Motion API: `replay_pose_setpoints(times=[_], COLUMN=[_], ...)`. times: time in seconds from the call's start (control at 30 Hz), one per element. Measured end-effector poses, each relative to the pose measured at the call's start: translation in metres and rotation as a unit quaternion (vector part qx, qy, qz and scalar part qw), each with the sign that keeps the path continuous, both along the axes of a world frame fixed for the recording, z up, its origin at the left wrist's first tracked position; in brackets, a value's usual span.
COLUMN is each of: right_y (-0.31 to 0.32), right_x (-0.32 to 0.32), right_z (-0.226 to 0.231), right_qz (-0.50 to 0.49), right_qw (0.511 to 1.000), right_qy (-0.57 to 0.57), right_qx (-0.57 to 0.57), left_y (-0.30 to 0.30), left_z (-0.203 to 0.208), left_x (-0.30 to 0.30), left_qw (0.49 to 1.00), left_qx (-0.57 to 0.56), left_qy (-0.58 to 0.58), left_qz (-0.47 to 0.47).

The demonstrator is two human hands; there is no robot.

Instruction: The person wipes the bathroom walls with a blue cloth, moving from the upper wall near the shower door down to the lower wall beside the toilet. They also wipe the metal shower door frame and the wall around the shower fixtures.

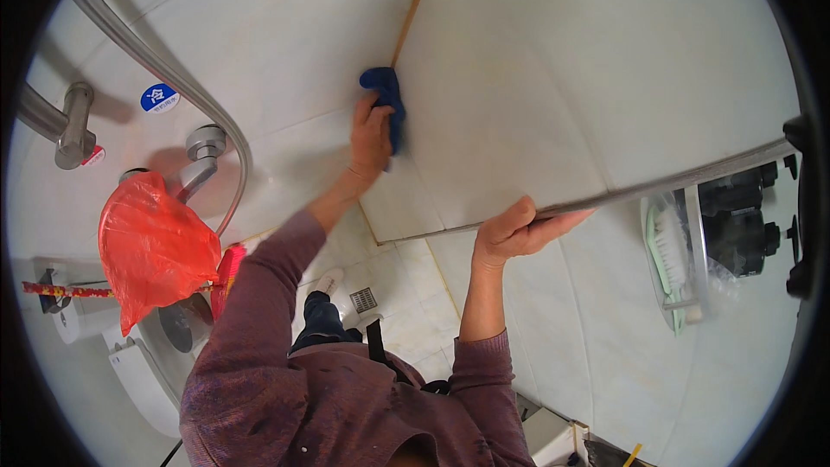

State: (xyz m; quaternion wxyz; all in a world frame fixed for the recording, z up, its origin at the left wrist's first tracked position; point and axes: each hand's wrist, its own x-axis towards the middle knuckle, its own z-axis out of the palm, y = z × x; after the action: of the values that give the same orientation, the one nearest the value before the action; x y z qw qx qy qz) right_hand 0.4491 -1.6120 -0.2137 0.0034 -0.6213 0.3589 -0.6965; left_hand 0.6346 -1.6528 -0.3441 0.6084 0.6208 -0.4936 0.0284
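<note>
My left hand [371,140] presses a blue cloth [391,105] against the inside corner where two pale tiled walls meet, just under a yellow-brown seam [415,9]. Its fingers are bent over the cloth. Lower and to the right, my right hand [519,233] lies along the long edge [622,197] of the right-hand wall section. The thumb reaches over that edge, while the fingers stretch out flat on the other side of it.
On the left, a red plastic bag [156,251] covers something near the metal tap [197,173] and curved hose [238,147]. A white toilet [143,380] stands below. A rack at right holds a green-white brush [664,251] and black bottles [739,242]. A drain [363,299] marks the floor.
</note>
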Motion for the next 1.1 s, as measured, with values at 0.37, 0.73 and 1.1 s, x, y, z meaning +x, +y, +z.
replay_pose_setpoints(times=[0.37,0.73,1.1], right_y=[0.002,0.004,0.002], right_x=[0.003,0.003,0.002], right_z=[-0.012,-0.016,-0.016], right_qz=[-0.071,-0.079,-0.042], right_qw=[0.997,0.997,0.999], right_qy=[-0.004,-0.013,-0.004], right_qx=[-0.023,-0.019,-0.035], left_y=[0.024,-0.004,0.066], left_z=[0.011,-0.213,-0.043], left_x=[-0.092,-0.068,-0.14], left_qw=[0.982,0.471,0.829], left_qx=[-0.061,0.211,0.193], left_qy=[0.164,0.855,0.51], left_qz=[-0.071,-0.055,-0.126])
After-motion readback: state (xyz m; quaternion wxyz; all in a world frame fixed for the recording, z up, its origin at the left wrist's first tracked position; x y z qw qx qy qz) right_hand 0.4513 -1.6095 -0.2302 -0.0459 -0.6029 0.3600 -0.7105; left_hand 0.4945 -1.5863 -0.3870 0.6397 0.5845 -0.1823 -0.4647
